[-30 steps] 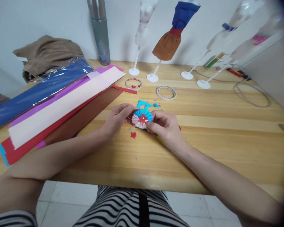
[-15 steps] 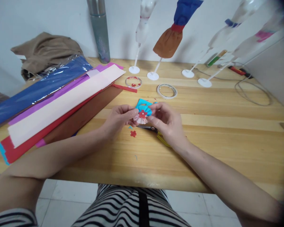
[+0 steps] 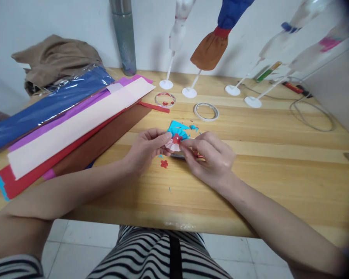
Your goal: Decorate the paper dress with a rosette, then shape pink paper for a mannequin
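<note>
Between my hands is a pleated paper rosette [image 3: 172, 145], blue on its far half and pale pink on its near half, with a red paper flower [image 3: 178, 138] and a small white bead at its centre. My left hand [image 3: 151, 147] pinches the rosette's left edge between thumb and fingers. My right hand [image 3: 211, 155] has thumb and forefinger closed at its right side, by the red flower. Scissors [image 3: 178, 155] lie under the right hand, mostly hidden. A loose red flower cutout [image 3: 164, 164] rests on the table just below.
Blue paper [image 3: 176, 124] and scraps lie behind the rosette. Two tape rolls, one clear with red bits [image 3: 165, 100] and one white [image 3: 206, 112], sit farther back. Coloured paper sheets [image 3: 81, 128] fill the left. Dress-form stands [image 3: 189, 92], a bottle [image 3: 124, 42] and a cable [image 3: 311, 123] line the back.
My right hand has turned, its fingers closing into a pinch at the rosette's right side. The left hand keeps its hold. The view has shifted slightly.
</note>
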`<state>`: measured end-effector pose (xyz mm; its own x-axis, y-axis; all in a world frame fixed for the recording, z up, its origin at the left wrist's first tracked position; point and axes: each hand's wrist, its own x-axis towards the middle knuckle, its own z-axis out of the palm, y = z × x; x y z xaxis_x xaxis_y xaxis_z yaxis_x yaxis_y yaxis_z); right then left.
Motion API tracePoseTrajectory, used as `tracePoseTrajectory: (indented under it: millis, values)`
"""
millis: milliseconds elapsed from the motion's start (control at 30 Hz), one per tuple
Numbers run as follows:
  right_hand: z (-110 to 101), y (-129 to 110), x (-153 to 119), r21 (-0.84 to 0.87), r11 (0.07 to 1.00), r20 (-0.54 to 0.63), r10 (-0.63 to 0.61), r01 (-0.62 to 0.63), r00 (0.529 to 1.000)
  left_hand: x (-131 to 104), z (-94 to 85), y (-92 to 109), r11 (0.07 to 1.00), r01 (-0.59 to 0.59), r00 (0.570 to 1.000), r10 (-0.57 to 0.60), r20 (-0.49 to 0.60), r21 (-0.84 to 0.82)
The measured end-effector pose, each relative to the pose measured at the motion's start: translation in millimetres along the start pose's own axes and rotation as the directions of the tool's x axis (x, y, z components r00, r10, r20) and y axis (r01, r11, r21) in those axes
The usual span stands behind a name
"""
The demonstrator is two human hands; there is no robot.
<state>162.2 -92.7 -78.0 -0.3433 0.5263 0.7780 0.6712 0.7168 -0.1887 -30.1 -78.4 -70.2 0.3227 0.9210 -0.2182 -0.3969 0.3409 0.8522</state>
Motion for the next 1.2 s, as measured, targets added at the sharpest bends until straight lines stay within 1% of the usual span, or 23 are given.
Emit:
tracePoseTrajectory:
  millis: [67, 200, 300, 400, 600, 767, 867, 1000, 1067, 1200]
  values:
    - [-0.2, -0.2, -0.1, 0.006, 1.000, -0.006, -0.009, 0.009, 1.000, -0.5, 0.5, 0.1, 1.000, -0.004, 1.000, 0.004, 0.007, 0.002]
    - [-1.0, -1.2, 0.7, 0.080, 0.996, -0.027, -0.023, 0.025, 0.999, -2.7, 2.4, 1.8, 1.000, -0.025, 1.000, 0.025, 0.018, 0.000]
    - [-2.5, -3.2, 1.8, 0.105, 0.994, 0.015, 0.010, -0.012, 1.000, -3.7, 3.8, 3.0, 0.999, -0.025, 1.000, 0.025, -0.001, 0.023]
    - [-4.3, -5.7, 3.1, 0.087, 0.995, 0.048, 0.035, -0.039, 0.998, -3.4, 3.5, 2.6, 0.999, -0.020, 1.000, 0.020, 0.001, 0.042]
    - [-5.6, -5.9, 5.0, 0.169, 0.982, 0.028, 0.076, -0.080, 0.997, -3.1, 1.3, 0.0, 0.998, -0.044, 0.999, 0.044, 0.003, 0.043]
    - [-4.1, -2.9, 3.3, 0.116, 0.991, 0.036, 0.063, -0.066, 0.997, -4.1, 1.9, 1.1, 0.999, -0.033, 0.999, 0.033, -0.017, 0.036]
    - [-3.8, -2.8, 1.9, 0.079, 0.996, 0.045, 0.040, -0.044, 0.998, -4.4, 2.3, 1.5, 0.999, -0.032, 0.999, 0.032, -0.003, 0.038]
    - [-4.8, -4.2, 2.4, 0.034, 0.999, 0.076, 0.039, -0.042, 0.996, -4.4, 2.6, 0.8, 0.998, -0.038, 0.999, 0.038, 0.000, 0.053]
    - [-4.9, -4.9, 3.8, 0.047, 0.998, 0.067, 0.034, -0.038, 0.997, -4.7, 3.2, 0.6, 0.997, -0.049, 0.999, 0.049, -0.005, 0.060]
    - [-3.9, -6.9, 6.1, 0.126, 0.992, 0.024, 0.021, -0.024, 0.999, -6.1, 4.3, 0.9, 0.996, -0.067, 0.998, 0.067, 0.010, 0.066]
